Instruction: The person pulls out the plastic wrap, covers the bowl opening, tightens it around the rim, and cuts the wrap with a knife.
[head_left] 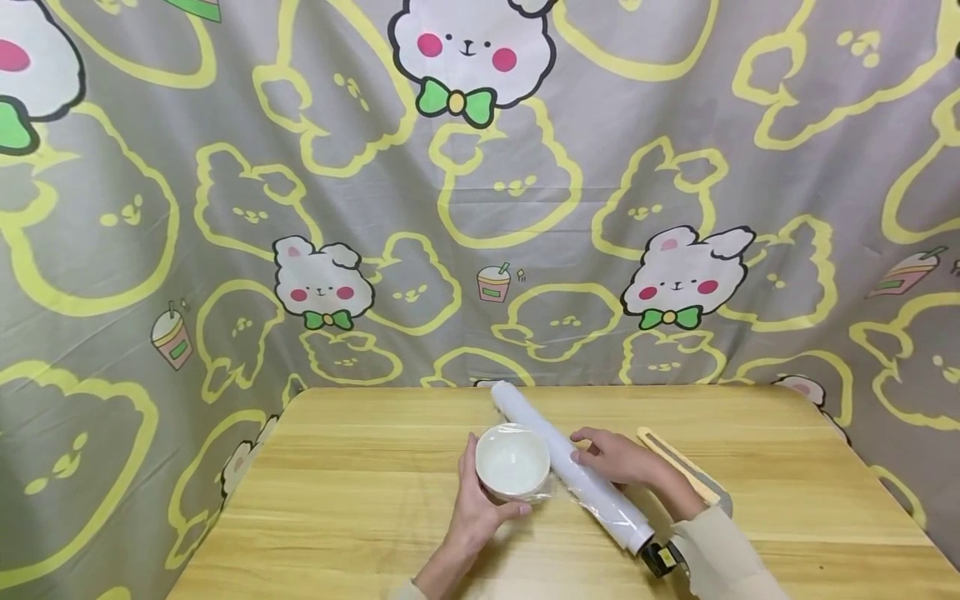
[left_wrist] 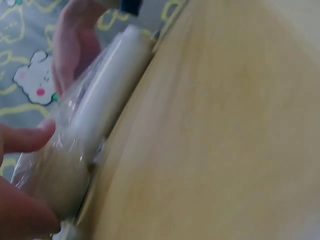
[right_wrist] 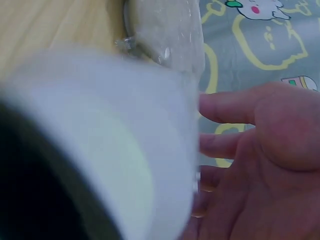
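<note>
A white bowl with clear film over it sits in my left hand. Thumb and fingers grip its sides, as the left wrist view also shows. To its right a long roll of cling film lies slantwise on the table, and a loose sheet of film runs between the roll and the bowl. My right hand is at the roll's far side, fingertips right at its edge. Those fingers are spread and only slightly bent beside the roll in the right wrist view.
A narrow orange and grey tool lies on the table partly behind my right forearm. The wooden table ends at a grey curtain with rabbit prints. A small black device sits at my right wrist, by the roll's near end.
</note>
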